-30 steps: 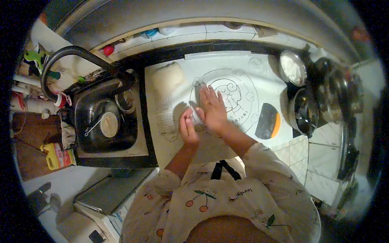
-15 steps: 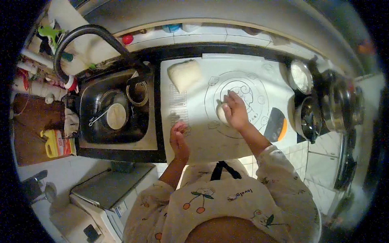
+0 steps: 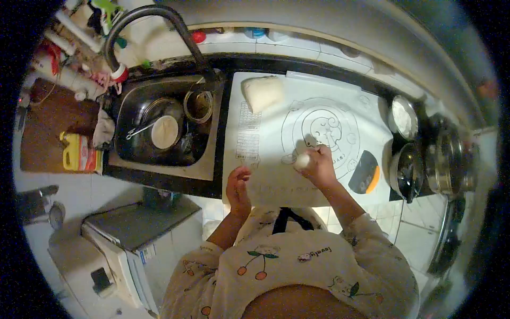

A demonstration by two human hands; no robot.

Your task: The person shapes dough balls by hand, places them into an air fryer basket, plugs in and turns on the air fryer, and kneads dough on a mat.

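Note:
My right hand is closed around a small pale dough ball, whose rounded end shows past the thumb. It is over the lower part of a white kneading mat printed with circles and a cartoon figure. My left hand holds nothing; its fingers are loosely curved and apart, by the mat's front left edge. A pale, pillow-like lump lies at the mat's back left; whether it is dough or cloth I cannot tell. Right of my right hand lies a dark scraper with an orange edge.
On the left, a dark sink holds a pale round dish under a black curved faucet. A bowl of white powder, a dark pan and a metal pot stand at the right.
My right hand has drawn the dough ball toward me, off the printed circle's middle, and its fingers now wrap it. The whole view has shifted and turned slightly.

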